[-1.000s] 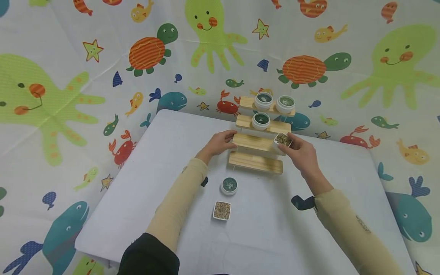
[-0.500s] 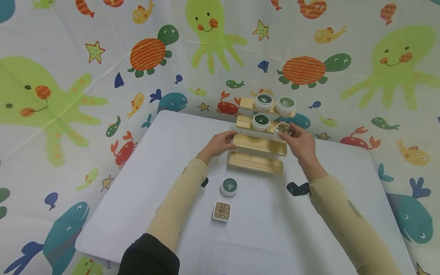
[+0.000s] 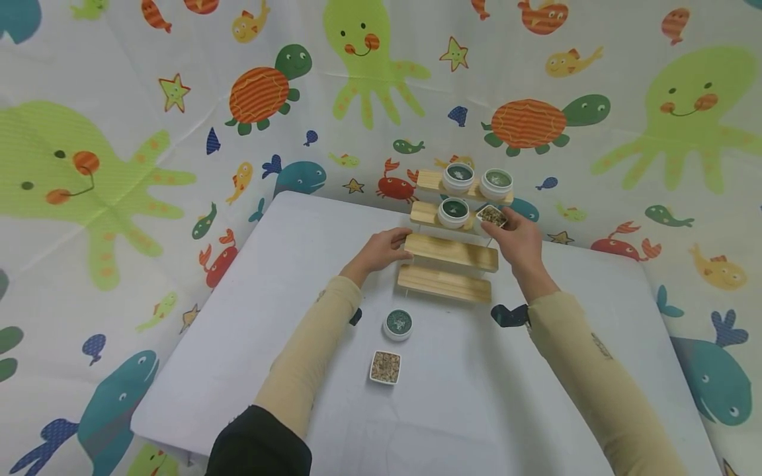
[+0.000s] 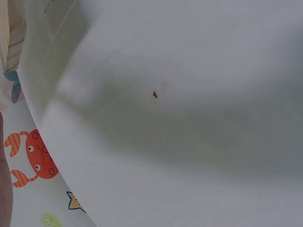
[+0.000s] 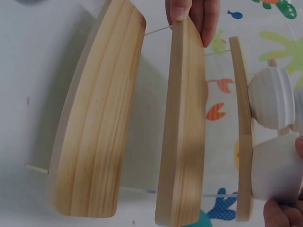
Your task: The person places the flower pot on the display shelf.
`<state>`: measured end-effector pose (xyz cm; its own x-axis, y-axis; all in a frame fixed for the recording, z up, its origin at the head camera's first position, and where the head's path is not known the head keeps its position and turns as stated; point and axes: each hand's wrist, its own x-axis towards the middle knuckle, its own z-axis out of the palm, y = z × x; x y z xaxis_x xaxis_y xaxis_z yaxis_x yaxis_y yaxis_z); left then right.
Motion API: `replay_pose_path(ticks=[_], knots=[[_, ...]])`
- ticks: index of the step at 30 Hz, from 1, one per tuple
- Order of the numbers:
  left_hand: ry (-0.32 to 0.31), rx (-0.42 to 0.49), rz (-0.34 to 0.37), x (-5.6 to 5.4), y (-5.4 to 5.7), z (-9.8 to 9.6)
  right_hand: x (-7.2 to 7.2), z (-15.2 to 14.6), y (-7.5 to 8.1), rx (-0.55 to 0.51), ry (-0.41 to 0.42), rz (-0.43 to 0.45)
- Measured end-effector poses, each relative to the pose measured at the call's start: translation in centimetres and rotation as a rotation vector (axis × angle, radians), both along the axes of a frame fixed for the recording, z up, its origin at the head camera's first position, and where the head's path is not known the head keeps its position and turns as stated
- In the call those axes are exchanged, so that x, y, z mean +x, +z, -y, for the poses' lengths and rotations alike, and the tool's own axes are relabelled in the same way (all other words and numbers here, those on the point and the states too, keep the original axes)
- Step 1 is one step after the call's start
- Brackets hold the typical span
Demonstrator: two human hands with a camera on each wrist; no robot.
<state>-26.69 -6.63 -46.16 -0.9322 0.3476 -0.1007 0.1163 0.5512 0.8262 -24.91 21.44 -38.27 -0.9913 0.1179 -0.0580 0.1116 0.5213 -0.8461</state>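
Square bowl (image 3: 491,215): at right end of second shelf (image 3: 424,213) from top, beside round jar (image 3: 454,211); lies left of right hand (image 3: 520,239), the nearer, fingers pinching it; shelf runs left-right; left hand (image 3: 383,250): fingers clamped on third shelf (image 3: 452,252), left end

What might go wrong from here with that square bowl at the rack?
The right hand holds the square bowl close beside a round tub and might knock it. The bowl's open top shows small bits, so a tilt could spill some. It is at the right end of the second-highest shelf and might drop if released too far out.
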Motion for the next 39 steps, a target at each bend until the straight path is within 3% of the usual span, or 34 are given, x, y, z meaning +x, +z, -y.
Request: replay_pose_path(ticks=[19, 39], knots=[[0.002, 0.009, 0.004, 0.1, -0.1, 0.0, -0.3, 0.1, -0.2, -0.001, -0.045, 0.007], [0.003, -0.008, 0.000, -0.1, -0.1, 0.0, 3.6, -1.7, -2.1, -0.036, 0.001, 0.103]])
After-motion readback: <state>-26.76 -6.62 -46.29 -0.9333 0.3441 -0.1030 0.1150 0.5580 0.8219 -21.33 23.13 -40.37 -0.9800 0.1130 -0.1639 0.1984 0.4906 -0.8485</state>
